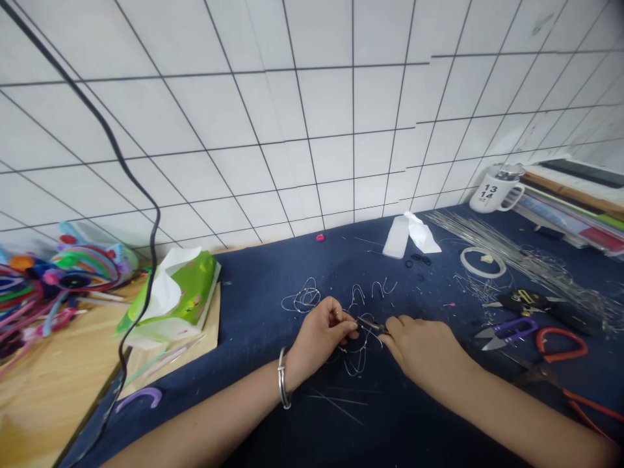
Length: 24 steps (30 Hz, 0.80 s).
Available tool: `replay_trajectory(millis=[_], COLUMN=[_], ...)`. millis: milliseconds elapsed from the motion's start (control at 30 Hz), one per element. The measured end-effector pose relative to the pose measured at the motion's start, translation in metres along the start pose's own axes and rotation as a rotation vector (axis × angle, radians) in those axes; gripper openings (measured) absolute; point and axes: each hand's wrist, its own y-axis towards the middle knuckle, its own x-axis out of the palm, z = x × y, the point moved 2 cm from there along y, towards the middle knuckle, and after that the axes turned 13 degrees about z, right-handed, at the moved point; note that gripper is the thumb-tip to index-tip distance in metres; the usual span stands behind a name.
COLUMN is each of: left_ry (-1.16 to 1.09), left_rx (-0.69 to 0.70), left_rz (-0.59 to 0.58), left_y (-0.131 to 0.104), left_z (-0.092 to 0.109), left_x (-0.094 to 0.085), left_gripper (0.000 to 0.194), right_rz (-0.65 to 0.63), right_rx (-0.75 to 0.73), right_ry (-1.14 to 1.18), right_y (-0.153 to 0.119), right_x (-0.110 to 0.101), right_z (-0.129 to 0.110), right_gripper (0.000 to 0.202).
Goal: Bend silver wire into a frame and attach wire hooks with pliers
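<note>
My left hand [327,328], with a silver bangle at the wrist, pinches a thin bent wire piece [358,361] whose loops spread below the fingers. In my right hand [422,348] is a pair of pliers [374,325], its dark jaws pointing left at the wire by my left fingertips. Whether the jaws grip the wire is too small to tell. A coil of looped wire [302,299] lies just beyond my left hand. Several short curved wire bits [377,289] rest behind the pliers. Some straight wires [336,400] lie in front, on the dark blue cloth [253,409].
At right are long straight wires [472,237], a wire spool ring [482,262], purple-handled snips [511,333], red-handled cutters [560,344] and a white mug [494,192]. A green tissue pack [195,292] sits at left under a hanging black cable [155,227]. White tiles stand behind.
</note>
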Motion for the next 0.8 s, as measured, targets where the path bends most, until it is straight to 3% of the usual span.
replay_trajectory(millis=[300,467,800], left_ry=[-0.083,0.002,-0.094], left_rx=[-0.013,0.063,0.006], left_rz=[0.072,0.127,-0.005], left_y=[-0.0041,-0.0033,0.0004], left_z=[0.0022,0.0037,0.0068], left_x=[0.0052,0.0048,0.001], left_gripper=[0.024,0.022,0.021], right_rz=[0.035,0.008,0.001], right_rx=[0.014,0.004,0.021], right_ry=[-0.022,-0.002,-0.004], right_y=[-0.0031,-0.0024,0.001], right_x=[0.0025,-0.0016,-0.0068], right_z=[-0.0068,-0.0054,0.0007], right_gripper=[0.023,0.023,0.021])
